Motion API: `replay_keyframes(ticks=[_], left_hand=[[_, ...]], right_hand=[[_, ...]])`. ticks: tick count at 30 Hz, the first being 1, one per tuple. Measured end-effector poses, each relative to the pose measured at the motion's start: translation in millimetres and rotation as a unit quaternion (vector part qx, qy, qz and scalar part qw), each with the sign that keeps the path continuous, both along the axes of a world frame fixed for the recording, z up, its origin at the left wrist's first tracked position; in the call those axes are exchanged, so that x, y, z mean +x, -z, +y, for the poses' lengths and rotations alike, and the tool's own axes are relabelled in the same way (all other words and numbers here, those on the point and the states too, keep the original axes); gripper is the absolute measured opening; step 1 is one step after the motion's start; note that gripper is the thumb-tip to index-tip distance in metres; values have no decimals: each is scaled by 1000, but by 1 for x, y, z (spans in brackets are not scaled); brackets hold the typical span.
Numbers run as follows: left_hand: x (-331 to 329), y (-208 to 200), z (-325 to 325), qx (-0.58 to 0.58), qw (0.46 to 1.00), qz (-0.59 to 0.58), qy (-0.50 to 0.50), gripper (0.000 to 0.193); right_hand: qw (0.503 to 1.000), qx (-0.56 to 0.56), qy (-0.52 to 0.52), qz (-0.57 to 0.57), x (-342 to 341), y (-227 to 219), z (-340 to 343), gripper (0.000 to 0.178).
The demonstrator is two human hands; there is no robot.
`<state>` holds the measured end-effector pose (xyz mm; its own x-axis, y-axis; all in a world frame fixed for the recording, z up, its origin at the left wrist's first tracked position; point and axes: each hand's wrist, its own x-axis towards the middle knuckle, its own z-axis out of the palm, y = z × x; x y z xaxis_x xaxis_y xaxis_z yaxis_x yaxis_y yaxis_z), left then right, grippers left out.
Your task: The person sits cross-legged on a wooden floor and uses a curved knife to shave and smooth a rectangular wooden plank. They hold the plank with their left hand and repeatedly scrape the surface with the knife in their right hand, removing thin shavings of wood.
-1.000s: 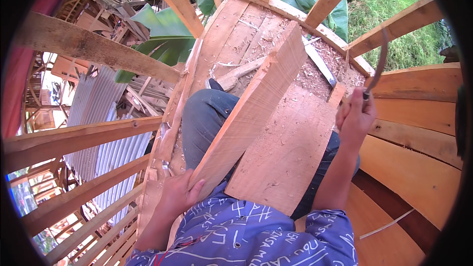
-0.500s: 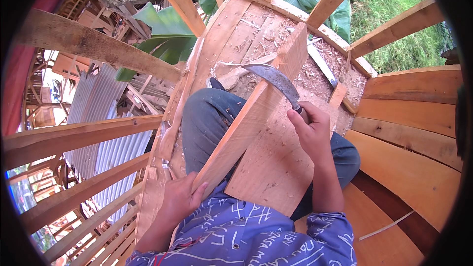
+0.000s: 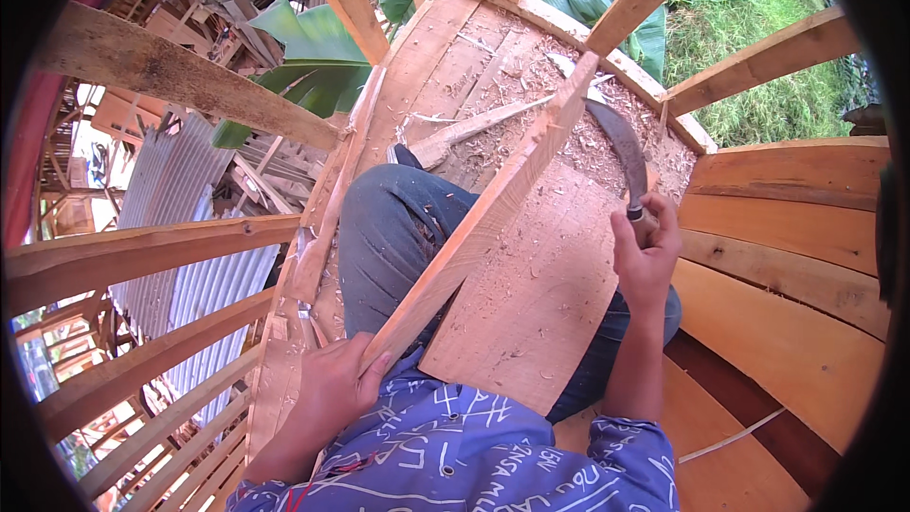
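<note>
My left hand (image 3: 341, 377) is closed around the near end of a long wooden plank (image 3: 488, 213). The plank stands on its narrow edge and slants away to the far right, across a wide flat board (image 3: 526, 299) lying between my legs. In my right hand (image 3: 650, 245) is the handle of a sickle (image 3: 621, 140) with a dark curved blade. Its blade points away from me, to the right of the plank and apart from its top edge.
Wood shavings (image 3: 592, 147) litter the plank floor (image 3: 441, 47). A thin wood piece (image 3: 474, 130) lies beyond my left knee. Upright slats (image 3: 152, 251) surround the left and far sides; a board wall (image 3: 777, 218) rises on the right. Corrugated sheets (image 3: 175, 199) lie outside.
My right hand has swung the sickle rightward, off the plank's top edge. The plank has tilted more upright, showing less of its broad face. My left hand keeps its hold.
</note>
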<state>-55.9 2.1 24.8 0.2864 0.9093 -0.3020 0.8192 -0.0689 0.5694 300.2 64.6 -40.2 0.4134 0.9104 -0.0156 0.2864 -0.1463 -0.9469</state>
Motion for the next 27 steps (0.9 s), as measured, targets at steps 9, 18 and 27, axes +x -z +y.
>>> replay_keyframes(ticks=[9, 18, 27], left_hand=[[-6, -43, 19, 94, 992, 82, 29, 27], [17, -11, -5, 0, 996, 64, 65, 66], [18, 17, -4, -55, 989, 82, 108, 82]], right_hand=[[990, 63, 15, 129, -31, -7, -21, 12], [994, -71, -62, 49, -36, -6, -64, 25], [972, -108, -100, -184, -54, -18, -91, 33]])
